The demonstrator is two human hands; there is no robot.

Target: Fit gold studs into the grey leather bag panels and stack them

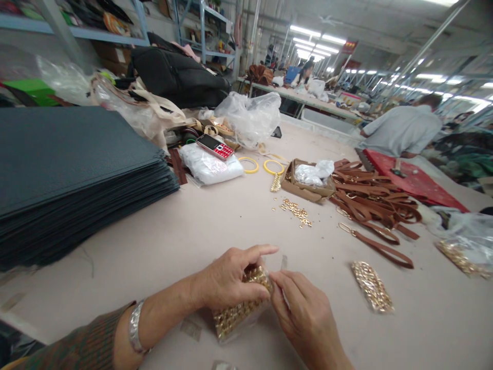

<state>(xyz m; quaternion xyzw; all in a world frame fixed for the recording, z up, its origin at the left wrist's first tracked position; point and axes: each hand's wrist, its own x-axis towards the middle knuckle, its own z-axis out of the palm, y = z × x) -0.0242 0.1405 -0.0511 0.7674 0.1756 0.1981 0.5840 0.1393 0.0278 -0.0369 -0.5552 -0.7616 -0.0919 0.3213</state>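
Note:
A clear plastic packet of gold metal hardware (233,319) lies on the table in front of me. My left hand (227,275) is closed over its upper part, with the index finger stretched out past it and the thumb along its near side. At the packet's right end, my right hand (302,311) pinches what looks like the edge of the plastic between thumb and fingers. A second packet of gold pieces (372,287) rests to the right, apart from both hands. Small loose gold pieces (296,211) are scattered farther back.
A tall stack of dark sheets (77,164) fills the left. Brown straps with gold clasps (377,200) are piled at right, beside a cardboard box (304,191). Yellow tape rings (273,166) and a red-keyed phone (215,147) sit behind. A person (404,126) works beyond.

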